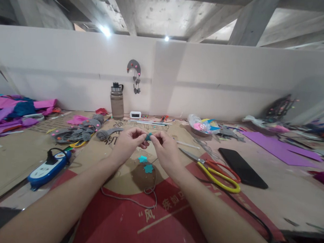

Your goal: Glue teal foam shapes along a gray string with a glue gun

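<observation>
Between the fingertips of my left hand (132,141) and my right hand (165,146) is a small teal felt piece (148,136), pinched from both sides. Its full shape is hidden by the fingers. Just below, two teal felt stars (148,168) lie close together on the cardboard. A thin grey cord (126,198) loops over the cardboard and runs up toward my right hand. Whether it joins the held piece, I cannot make out. Scissors (213,170) with red and yellow handles rest open to the right of my right forearm.
A black phone (242,168) lies beyond the scissors, near purple sheets (279,148). On the left are a power strip (49,169) and grey felt pieces (78,132). Toward the wall stand a bottle (117,103), a small clock (135,115) and a bowl (201,132) of scraps.
</observation>
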The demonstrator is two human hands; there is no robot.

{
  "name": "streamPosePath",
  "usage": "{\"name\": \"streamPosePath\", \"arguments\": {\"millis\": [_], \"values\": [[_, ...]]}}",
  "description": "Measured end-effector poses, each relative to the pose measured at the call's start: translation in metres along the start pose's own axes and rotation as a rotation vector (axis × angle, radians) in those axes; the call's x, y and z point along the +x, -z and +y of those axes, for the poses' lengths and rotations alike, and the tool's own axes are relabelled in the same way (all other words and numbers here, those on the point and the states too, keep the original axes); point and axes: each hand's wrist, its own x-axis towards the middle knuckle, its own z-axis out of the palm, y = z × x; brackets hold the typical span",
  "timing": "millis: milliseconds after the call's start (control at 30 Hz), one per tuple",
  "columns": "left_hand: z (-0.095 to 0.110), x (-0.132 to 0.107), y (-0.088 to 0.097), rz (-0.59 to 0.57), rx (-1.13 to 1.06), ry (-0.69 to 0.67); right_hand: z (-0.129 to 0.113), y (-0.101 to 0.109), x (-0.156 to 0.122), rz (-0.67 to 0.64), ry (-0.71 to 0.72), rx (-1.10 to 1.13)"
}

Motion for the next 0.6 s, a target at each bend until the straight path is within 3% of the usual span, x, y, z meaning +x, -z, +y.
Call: {"name": "streamPosePath", "arguments": {"millis": [600], "values": [[-0.0032, 0.0003, -0.0001, -0.021, -0.025, 0.036, 0.0003, -0.0004, 0.0002, 0.011, -0.01, -0.09]]}}
